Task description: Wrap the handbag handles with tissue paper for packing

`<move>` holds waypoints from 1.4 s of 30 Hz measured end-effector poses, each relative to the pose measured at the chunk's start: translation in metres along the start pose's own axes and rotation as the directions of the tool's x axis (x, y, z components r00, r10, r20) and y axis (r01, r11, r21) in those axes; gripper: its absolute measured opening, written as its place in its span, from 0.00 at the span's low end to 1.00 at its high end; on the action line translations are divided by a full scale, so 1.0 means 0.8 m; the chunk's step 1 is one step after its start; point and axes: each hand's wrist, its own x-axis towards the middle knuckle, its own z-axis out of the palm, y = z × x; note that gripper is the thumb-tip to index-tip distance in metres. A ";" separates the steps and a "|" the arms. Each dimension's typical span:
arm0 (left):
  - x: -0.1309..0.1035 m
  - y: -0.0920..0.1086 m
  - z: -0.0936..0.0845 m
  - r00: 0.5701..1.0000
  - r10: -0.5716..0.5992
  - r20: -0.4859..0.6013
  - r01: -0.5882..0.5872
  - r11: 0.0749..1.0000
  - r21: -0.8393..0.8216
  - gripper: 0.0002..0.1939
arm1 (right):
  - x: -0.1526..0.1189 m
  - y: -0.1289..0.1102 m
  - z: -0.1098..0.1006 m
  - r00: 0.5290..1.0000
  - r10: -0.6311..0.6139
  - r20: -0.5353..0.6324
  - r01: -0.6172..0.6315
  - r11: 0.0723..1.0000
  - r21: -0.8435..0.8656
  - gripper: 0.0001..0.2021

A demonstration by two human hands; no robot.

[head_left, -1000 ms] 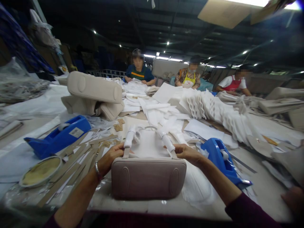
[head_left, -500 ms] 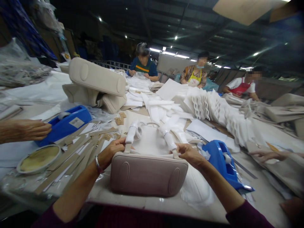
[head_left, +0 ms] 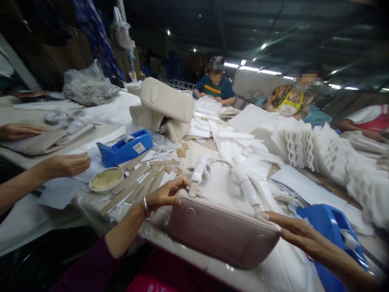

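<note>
A beige handbag point(head_left: 223, 233) lies at the table's front edge with its base facing me. Its handles are wrapped in white material, and the left wrapped handle point(head_left: 199, 169) rises from the bag's upper edge. My left hand point(head_left: 167, 194), with a bracelet on the wrist, grips the bag's upper left corner, fingers near the handle tab. At the upper right corner, my right hand point(head_left: 296, 233) rests with its fingers stretched out and a little apart, beside the right wrapped handle point(head_left: 249, 190).
Blue tape dispensers stand left point(head_left: 126, 148) and right point(head_left: 334, 239). A round tin point(head_left: 106, 179) and card strips point(head_left: 139, 180) lie left. Another person's hand point(head_left: 67, 164) reaches in there. Stacked bags point(head_left: 167, 99), wavy white foam point(head_left: 331, 150) and co-workers are farther back.
The view has swung left, so things appear farther right. The bag now looks tilted, its right end lower. My right hand's fingers have loosened from the handle tab and spread over the corner.
</note>
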 end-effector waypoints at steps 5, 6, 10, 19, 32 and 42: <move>-0.003 0.003 0.004 1.000 0.010 0.003 -0.010 0.999 0.044 0.21 | 0.012 -0.067 0.012 0.923 -0.205 -0.327 0.060 0.913 -0.404 0.22; -0.002 0.002 0.004 1.000 0.018 0.001 -0.018 0.999 0.042 0.20 | 0.020 -0.088 0.021 0.909 -0.275 -0.315 0.115 0.889 -0.443 0.24; -0.002 -0.001 0.000 0.998 0.067 -0.007 -0.066 0.996 0.067 0.19 | 0.065 -0.163 0.077 0.925 -0.380 -0.004 0.330 0.807 -0.489 0.29; -0.032 -0.034 -0.002 0.628 -0.052 -0.776 -0.122 0.979 -0.164 0.13 | 0.089 -0.191 0.118 0.921 -0.383 0.069 0.360 0.774 -0.521 0.20; -0.013 -0.062 0.031 0.890 -0.197 -0.411 -0.022 0.882 -0.471 0.37 | 0.096 -0.189 0.127 0.960 -0.261 0.101 0.274 0.807 -0.523 0.21; 0.005 -0.043 0.030 0.890 -0.236 -0.390 0.130 0.952 -0.279 0.15 | 0.094 -0.184 0.114 0.895 -0.447 0.006 0.392 0.779 -0.490 0.26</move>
